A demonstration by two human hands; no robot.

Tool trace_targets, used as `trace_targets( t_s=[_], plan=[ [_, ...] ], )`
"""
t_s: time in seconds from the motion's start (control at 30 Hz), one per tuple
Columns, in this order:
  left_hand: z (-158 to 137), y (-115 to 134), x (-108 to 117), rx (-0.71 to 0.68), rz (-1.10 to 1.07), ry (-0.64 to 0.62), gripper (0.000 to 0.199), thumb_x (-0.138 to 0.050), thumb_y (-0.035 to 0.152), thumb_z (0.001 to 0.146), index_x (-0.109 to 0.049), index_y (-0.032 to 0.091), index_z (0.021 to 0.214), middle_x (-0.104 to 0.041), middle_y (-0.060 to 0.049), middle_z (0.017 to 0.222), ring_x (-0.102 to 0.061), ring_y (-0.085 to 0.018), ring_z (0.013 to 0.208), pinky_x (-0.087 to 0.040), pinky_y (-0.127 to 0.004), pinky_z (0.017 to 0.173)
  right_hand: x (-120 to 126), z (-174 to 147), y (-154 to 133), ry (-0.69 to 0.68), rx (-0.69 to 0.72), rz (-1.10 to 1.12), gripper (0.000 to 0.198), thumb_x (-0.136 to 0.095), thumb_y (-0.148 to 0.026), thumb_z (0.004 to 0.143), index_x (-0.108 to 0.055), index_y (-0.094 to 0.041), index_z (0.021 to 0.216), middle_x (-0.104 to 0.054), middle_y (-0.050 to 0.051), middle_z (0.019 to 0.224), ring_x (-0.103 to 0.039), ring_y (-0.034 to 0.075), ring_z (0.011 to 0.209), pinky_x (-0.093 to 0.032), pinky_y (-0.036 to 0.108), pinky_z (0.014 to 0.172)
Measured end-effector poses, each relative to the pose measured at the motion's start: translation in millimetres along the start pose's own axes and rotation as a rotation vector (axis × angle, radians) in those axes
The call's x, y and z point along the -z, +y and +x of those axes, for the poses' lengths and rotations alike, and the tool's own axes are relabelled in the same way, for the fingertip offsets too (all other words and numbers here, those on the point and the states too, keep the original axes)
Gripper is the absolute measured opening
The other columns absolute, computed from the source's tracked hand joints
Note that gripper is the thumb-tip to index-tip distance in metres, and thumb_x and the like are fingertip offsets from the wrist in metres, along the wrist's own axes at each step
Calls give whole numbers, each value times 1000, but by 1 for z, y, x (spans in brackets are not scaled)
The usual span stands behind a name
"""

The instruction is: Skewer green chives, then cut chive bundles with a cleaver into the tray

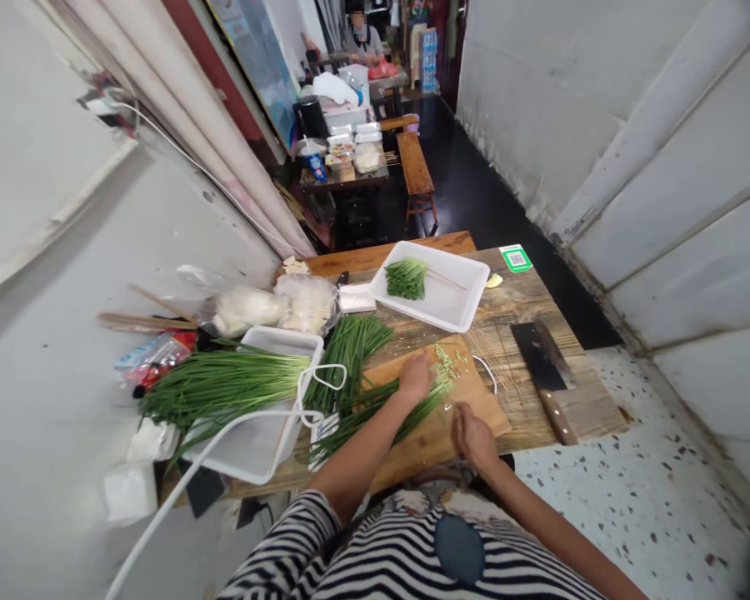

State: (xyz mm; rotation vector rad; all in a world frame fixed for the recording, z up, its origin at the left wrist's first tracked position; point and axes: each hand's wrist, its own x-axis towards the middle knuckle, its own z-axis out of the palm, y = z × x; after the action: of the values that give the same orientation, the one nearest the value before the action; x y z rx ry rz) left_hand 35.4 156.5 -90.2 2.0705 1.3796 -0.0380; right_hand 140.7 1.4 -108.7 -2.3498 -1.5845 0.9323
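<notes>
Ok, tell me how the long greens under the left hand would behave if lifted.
The long greens would probably bend and droop at the ends, being long and thin. The bunch is likely light, its blades slender. Strands may slide apart, since they lie loosely, with no tie visible.

Chives (423,409) lie on the board (482,395), cleaver (539,354) to its right.

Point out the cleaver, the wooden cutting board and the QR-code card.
Cleaver (541,363): head view, on the dark blade.
Wooden cutting board (420,452): head view, on its bare near part.
QR-code card (516,260): head view, on the printed code square.
</notes>
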Motion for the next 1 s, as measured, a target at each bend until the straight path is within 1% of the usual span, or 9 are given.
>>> trace_targets(
  t_s=[0.07, 0.17, 0.23, 0.33, 0.57, 0.67, 0.73, 0.87, 1.0],
  plan=[
    [-14, -3, -16, -37, 81, 79, 54, -50, 42, 88, -49, 9, 131, -54, -19, 133, -48, -28, 127, -35, -39, 108, 15, 3, 4, -12, 31, -167, 35, -30, -28, 98, -57, -13, 113, -68, 10, 80, -63, 19, 77, -41, 25, 70],
    [-34, -11, -40, -153, 233, 189, 72, -48, 52, 87, -35, 8, 142, -43, -19, 145, -37, -28, 137, -25, -44, 116, 44, 6, 34, 129, 5, -282, 36, -34, -35, 98, -60, -14, 108, -66, 14, 100, -60, 21, 97, -42, 28, 83],
    [-39, -16, -53, -180, 292, 232, 70, -42, 51, 90, -33, 8, 144, -39, -17, 150, -30, -27, 141, -18, -45, 119, 64, 9, 64, 244, -186, -345, 36, -38, -34, 96, -57, -12, 117, -60, 18, 114, -55, 26, 108, -41, 34, 90],
    [-35, -23, -67, -170, 344, 264, 66, -38, 49, 93, -37, 7, 143, -35, -17, 152, -27, -27, 143, -19, -45, 119, 86, 18, 104, 266, -455, -387, 47, -49, -35, 90, -48, -11, 131, -52, 20, 124, -52, 32, 113, -42, 41, 90],
    [-27, -32, -81, -203, 412, 321, 64, -33, 47, 95, -34, 7, 146, -34, -15, 153, -29, -26, 143, -21, -46, 118, 104, 45, 137, 239, -524, -273, 69, -52, -33, 85, -29, -7, 144, -56, 23, 116, -60, 32, 104, -46, 38, 83],
    [-29, -31, -82, -201, 411, 307, 62, -33, 45, 96, -34, 9, 146, -34, -15, 153, -29, -25, 142, -21, -47, 118, 111, 29, 139, 332, -558, -207, 61, -46, -34, 88, -34, -8, 141, -62, 22, 107, -65, 31, 92, -47, 39, 76],
    [-31, -30, -80, -211, 399, 299, 61, -33, 45, 96, -34, 10, 146, -34, -14, 153, -28, -25, 143, -21, -48, 118, 111, 6, 133, 366, -511, -197, 50, -39, -36, 93, -43, -9, 135, -66, 20, 97, -67, 29, 83, -47, 37, 71],
    [-33, -29, -79, -229, 373, 283, 61, -32, 46, 96, -33, 12, 147, -32, -12, 154, -26, -25, 144, -21, -47, 118, 96, -42, 100, 333, -274, -290, 40, -32, -35, 97, -57, -9, 114, -68, 16, 82, -66, 24, 70, -43, 30, 61],
    [-33, -29, -79, -221, 357, 253, 59, -30, 44, 97, -34, 14, 147, -35, -12, 152, -29, -25, 143, -20, -48, 118, 78, -55, 45, 180, -55, -327, 31, -32, -29, 98, -57, -14, 107, -70, 11, 83, -66, 19, 69, -40, 25, 59]
  ],
)
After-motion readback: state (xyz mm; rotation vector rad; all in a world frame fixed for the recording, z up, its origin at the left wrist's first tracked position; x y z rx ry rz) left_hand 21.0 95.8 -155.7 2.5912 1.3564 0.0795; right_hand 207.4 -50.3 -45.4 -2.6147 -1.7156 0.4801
